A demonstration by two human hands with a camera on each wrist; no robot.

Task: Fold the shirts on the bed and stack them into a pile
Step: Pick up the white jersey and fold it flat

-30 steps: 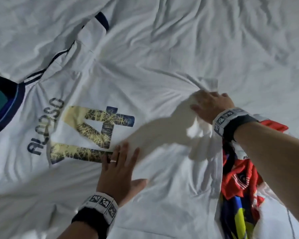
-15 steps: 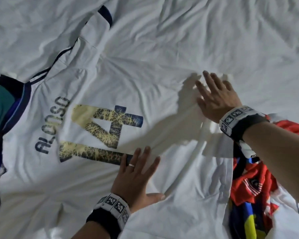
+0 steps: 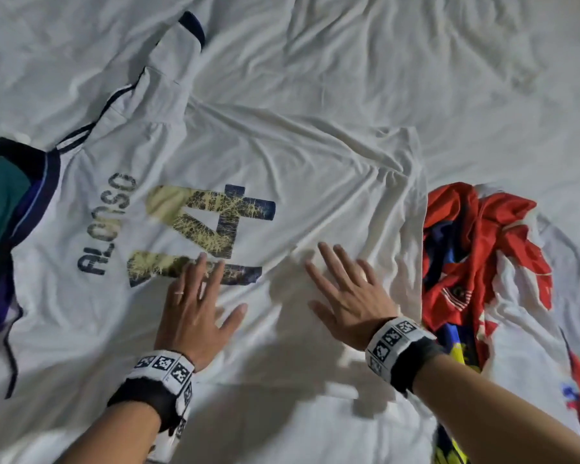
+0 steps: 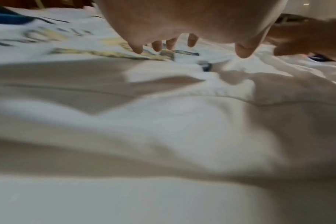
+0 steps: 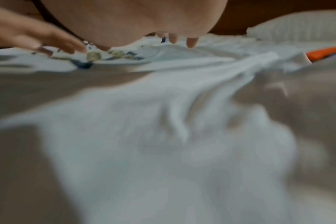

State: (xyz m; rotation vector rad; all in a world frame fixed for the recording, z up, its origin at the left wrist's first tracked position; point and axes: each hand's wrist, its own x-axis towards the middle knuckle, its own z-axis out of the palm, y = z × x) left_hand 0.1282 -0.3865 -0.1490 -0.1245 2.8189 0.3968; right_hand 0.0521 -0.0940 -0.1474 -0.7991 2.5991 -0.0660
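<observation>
Change since half a second ago: right hand (image 3: 352, 298) has come back from the shirt's far edge to lie beside the left hand (image 3: 195, 309); the left has barely shifted.

Item: white shirt (image 3: 282, 182), lettered ALONSO 14, spread back-up across the bed (image 3: 416, 55), collar toward the left, hem toward the right. Creases run across its right half; one sleeve (image 3: 178, 51) lies stretched away at upper left.

Hands: both flat on the cloth, fingers straight and spread, pinching nothing. Left fingertips touch the lower digit of the number.

Adjacent: red, white and blue shirts (image 3: 476, 249) crumpled just beside the hem; dark green and navy garment (image 3: 4, 195) at the collar end.

Progress, judged: early. The shirt is laid out and being smoothed, no fold is made, no pile is visible, and the other garments remain unfolded.
</observation>
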